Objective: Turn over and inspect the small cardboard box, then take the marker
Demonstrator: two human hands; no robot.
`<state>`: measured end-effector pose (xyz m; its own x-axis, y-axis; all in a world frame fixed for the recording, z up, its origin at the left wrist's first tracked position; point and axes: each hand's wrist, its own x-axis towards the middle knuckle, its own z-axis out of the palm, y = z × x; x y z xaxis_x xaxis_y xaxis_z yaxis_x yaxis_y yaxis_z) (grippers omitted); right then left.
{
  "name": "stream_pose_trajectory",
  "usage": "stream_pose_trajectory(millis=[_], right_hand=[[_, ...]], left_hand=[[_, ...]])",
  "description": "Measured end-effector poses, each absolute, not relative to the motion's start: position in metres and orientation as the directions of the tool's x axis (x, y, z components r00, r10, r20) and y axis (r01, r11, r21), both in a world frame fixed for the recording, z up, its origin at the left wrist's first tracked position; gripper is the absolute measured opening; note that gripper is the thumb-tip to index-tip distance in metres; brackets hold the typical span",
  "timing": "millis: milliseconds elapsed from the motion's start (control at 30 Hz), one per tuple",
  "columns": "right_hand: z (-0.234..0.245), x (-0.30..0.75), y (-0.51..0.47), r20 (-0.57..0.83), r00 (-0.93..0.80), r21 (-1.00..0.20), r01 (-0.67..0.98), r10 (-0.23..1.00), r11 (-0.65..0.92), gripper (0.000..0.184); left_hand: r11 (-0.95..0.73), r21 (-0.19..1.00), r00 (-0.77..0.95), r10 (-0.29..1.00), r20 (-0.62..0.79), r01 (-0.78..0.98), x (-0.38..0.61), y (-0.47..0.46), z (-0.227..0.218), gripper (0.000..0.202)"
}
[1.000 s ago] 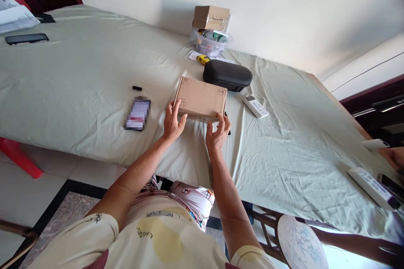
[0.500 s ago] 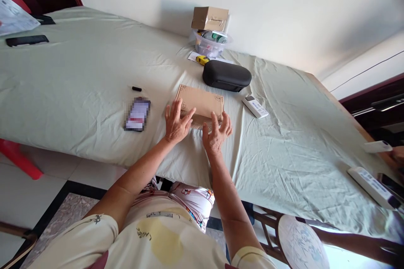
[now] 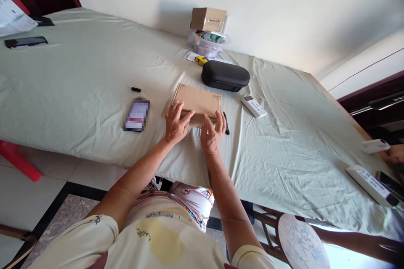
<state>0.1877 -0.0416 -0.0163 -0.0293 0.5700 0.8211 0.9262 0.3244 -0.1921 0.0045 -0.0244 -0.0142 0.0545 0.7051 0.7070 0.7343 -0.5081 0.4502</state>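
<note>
A closed brown cardboard box (image 3: 198, 98) with dark printed corner patterns lies on the cloth before me. My left hand (image 3: 177, 124) rests at its front left corner, fingers apart, thumb along the front edge. My right hand (image 3: 213, 131) touches the front right part of the box with bent, spread fingers. Neither hand is wrapped round it. A thin black object (image 3: 226, 123) lies just right of my right hand, too small to name. Left of the box are a phone (image 3: 136, 114) with a blurred screen and a small black cylinder (image 3: 136, 89).
Behind the box sit a black hard case (image 3: 225, 75), a yellow tape measure (image 3: 201, 60) and a clear plastic tub (image 3: 208, 46) with a small carton (image 3: 208, 19) on top. A white device (image 3: 254, 106) lies to the right. Another person's hand (image 3: 397, 154) shows at the right edge.
My right hand has shifted slightly left and its fingers have drawn closer together, uncovering the thin black object. My left hand stays almost in place at the box.
</note>
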Motion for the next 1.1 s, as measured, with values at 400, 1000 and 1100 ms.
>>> stream_pose_trajectory(millis=[400,1000,1100], right_hand=[[-0.015,0.202,-0.035,0.826,0.202,-0.397,0.871,0.526,0.289,0.029],[-0.015,0.165,-0.057,0.770,-0.166,-0.407,0.615,0.616,0.675,0.040],[-0.016,0.162,-0.058,0.754,-0.204,-0.396,0.616,0.624,0.681,0.045]], left_hand=[[-0.451,0.525,-0.142,0.645,0.750,0.722,-0.014,-0.009,-0.021,0.034],[-0.629,0.504,0.053,0.654,0.755,0.592,-0.001,-0.015,-0.029,0.048],[-0.690,0.479,0.120,0.628,0.769,0.543,0.000,-0.018,-0.025,0.049]])
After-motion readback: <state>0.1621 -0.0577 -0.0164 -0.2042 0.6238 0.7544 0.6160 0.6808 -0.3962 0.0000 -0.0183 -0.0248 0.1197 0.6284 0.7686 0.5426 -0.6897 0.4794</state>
